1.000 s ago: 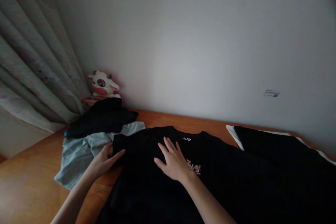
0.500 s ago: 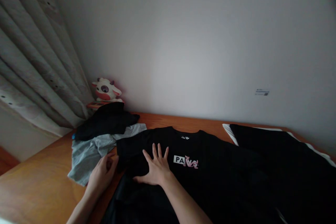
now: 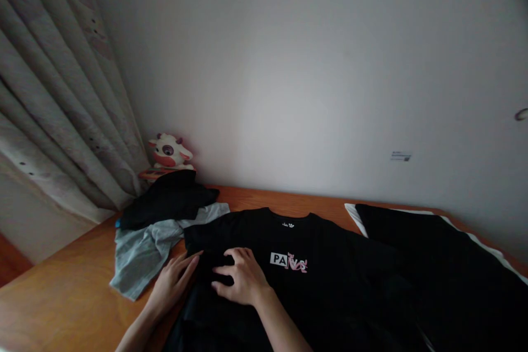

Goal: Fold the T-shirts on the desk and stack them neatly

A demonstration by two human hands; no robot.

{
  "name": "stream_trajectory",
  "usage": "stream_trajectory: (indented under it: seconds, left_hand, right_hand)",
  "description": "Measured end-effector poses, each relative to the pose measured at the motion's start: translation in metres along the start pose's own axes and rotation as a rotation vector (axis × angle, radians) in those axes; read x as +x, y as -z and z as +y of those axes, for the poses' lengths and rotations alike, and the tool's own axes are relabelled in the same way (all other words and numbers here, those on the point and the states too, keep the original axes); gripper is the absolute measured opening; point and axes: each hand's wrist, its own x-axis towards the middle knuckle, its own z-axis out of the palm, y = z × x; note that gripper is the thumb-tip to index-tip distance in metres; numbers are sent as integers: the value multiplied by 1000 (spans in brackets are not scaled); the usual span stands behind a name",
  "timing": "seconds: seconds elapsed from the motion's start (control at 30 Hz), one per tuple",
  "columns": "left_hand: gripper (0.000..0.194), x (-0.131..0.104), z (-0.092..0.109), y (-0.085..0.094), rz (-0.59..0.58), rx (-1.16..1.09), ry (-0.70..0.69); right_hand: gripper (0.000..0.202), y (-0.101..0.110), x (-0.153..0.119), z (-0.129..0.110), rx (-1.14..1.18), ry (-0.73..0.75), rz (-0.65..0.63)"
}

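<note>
A black T-shirt point(image 3: 338, 269) with a "PAWS" print and a pink figure on its chest lies spread face up, its collar toward the wall. My left hand point(image 3: 173, 281) rests at the shirt's left edge just below the sleeve, fingers stretched out and their tips on the cloth. On the shirt's chest, left of the print, is my right hand point(image 3: 243, 278), its fingers bent and spread apart. No cloth is visibly gripped in either hand. Dark fabric makes small folds between the hands hard to see.
Left of the shirt, a grey garment point(image 3: 138, 256) lies crumpled beneath a black one point(image 3: 169, 201) on the wooden table point(image 3: 61, 297). A cow toy point(image 3: 171, 151) stands behind them by the curtain point(image 3: 61, 99). To the right lies black cloth point(image 3: 416, 231) with white edges.
My right hand has gone from spread flat to bent fingers. My left hand has opened from a curled shape, its fingers now reaching onto the shirt's edge. The view has shifted slightly.
</note>
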Motion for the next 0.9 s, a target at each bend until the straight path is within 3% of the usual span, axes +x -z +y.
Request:
stream_trajectory:
  seconds: [0.1,0.3,0.43,0.5,0.57,0.63,0.7,0.77,0.9]
  left_hand:
    - [53,-1,6,-7,3,5,-26]
    - [51,8,20,-21,171,-8,25]
    - [46,21,31,-24,200,55,39]
    - [52,21,41,-23,158,152,-94]
    - [62,16,53,-23,39,287,-318]
    - [69,7,65,-25,-129,380,-522]
    - [76,-2,71,-30,-248,379,-627]
    - [84,-9,70,-37,-211,283,-599]
    - [89,-12,56,-45,49,48,-236]
  right_hand:
    - [38,-1,0,0,8,-9,0]
    - [42,5,0,-2,-6,-18,-81]
    - [38,1,2,-1,72,-31,-11]
    - [29,-3,4,4,211,-113,121]
    - [27,-6,7,12,359,-238,272]
    - [35,-7,9,21,442,-354,387]
    - [44,-7,10,28,460,-431,444]
    - [50,-6,10,31,480,-495,477]
    - [59,0,16,28,527,-598,457]
